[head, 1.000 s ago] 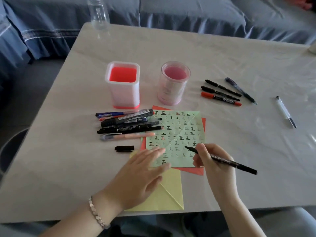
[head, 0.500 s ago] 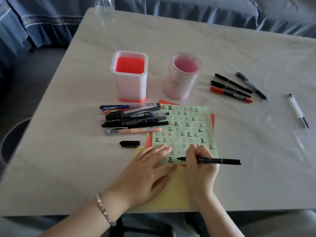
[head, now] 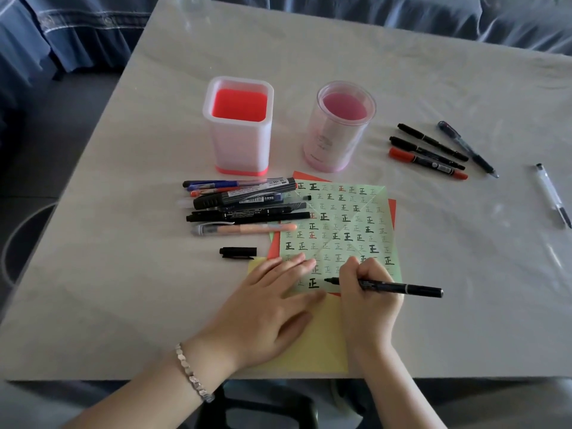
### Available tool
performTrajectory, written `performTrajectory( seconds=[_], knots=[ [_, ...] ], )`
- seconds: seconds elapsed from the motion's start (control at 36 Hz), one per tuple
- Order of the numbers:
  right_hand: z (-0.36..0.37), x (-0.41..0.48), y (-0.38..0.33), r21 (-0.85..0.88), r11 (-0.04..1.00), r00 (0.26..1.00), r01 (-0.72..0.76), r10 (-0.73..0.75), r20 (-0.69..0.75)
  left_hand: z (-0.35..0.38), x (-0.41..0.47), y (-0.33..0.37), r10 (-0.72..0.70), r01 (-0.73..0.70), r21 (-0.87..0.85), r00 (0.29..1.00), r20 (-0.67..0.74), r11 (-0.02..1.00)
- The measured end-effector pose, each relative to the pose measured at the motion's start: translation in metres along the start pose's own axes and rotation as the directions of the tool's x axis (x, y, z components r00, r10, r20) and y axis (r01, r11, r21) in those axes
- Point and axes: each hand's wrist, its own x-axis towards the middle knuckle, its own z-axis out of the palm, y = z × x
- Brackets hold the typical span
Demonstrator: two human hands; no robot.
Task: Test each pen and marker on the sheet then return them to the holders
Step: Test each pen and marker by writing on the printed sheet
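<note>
On the pale bench point(head: 123, 289), your left hand point(head: 266, 308) lies flat, uncurled, on the green sheet point(head: 340, 224). Your right hand point(head: 368, 292) grips a black marker point(head: 402, 287), its tip apparently touching the sheet's near part. The square holder point(head: 238, 140) and round holder point(head: 337, 140) stand beyond it.

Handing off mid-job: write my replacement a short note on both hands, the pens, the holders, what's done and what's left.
Left hand lies flat on the green sheet.
Right hand grips a black marker, tip at the sheet's near part.
Pen pile and a loose cap lie left of the sheet; four pens and a white pen lie to its right.
Square holder and round holder hold no pens.
Done: many test marks.
Left: cap the marker, return everything to the holders.
</note>
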Motion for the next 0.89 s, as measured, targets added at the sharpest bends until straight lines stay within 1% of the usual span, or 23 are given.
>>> performTrajectory(
  seconds=[0.14,0.31,0.42,0.61,0.81,0.89],
  knots=[
    [0.0006,0.0006,0.0008,-0.022,0.999,1.0,0.028,-0.027,0.01,0.0012,-0.0005,-0.0001,0.002,-0.002,-0.006,1.0,-0.012,1.0],
    [0.0003,0.0009,0.0006,-0.054,0.998,0.999,0.01,-0.013,-0.052,0.0007,0.0001,-0.0002,0.005,-0.005,0.003,1.0,-0.016,1.0],
    [-0.0007,0.0008,0.0007,-0.016,1.0,0.999,-0.016,0.015,-0.046,0.0007,0.0003,-0.0004,0.005,-0.005,0.003,1.0,-0.013,1.0],
    [-0.0007,0.0003,0.0042,-0.017,1.0,0.999,0.012,-0.012,-0.032,0.0002,0.0004,0.0001,0.006,-0.006,0.001,1.0,-0.014,1.0],
    [-0.0013,-0.0003,0.0049,0.003,1.0,0.998,-0.009,0.009,-0.057,0.0005,0.0001,-0.0001,0.004,-0.004,-0.004,1.0,-0.014,1.0],
    [-0.0009,0.0002,0.0055,-0.028,0.999,0.999,0.017,-0.019,-0.046,0.0004,0.0002,-0.0002,0.004,-0.004,-0.003,1.0,-0.014,1.0]
  ],
)
